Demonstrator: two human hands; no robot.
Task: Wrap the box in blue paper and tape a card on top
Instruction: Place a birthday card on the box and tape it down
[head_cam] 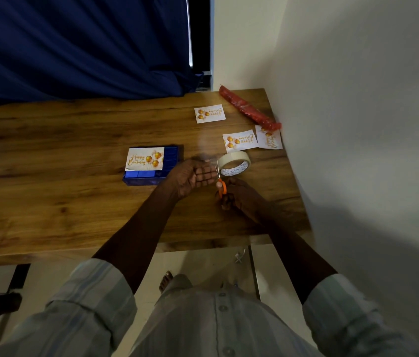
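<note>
A: Where's the box?
B: Blue-wrapped box [151, 173] on the desk [49, 150], just left of the left hand's fingers [204, 173]. Happy Birthday card [145, 158] lies on top, looks untaped, near-left corner seems lifted.

A: Hands?
B: Left hand [190, 179] curled, seems to pinch a strip end pulled from the masking tape roll [234, 166]; blurry, can't be sure. Roll stands on edge just right of those fingers. Right hand [239, 194] grips orange-handled scissors [219, 180], fingers wrapped round the loops, blades pointing up between left fingertips and roll.

A: Step?
B: Cutting a tape piece for the card, I judge. Wrapping looks done.

A: Tips?
B: Keep the strip taut, cut close to the roll, blades square across so the end isn't ragged. Short piece. Then press the card flat before sticking, half the tape on card, half on paper. Risk: strip folding on itself or sticking to the fingers.

A: Other stuff?
B: Three spare cards [209, 113] beyond the fingers, far right, two near the wall. Red wrapping roll [248, 108] behind them. Blue curtain [74, 47] at the back.
</note>
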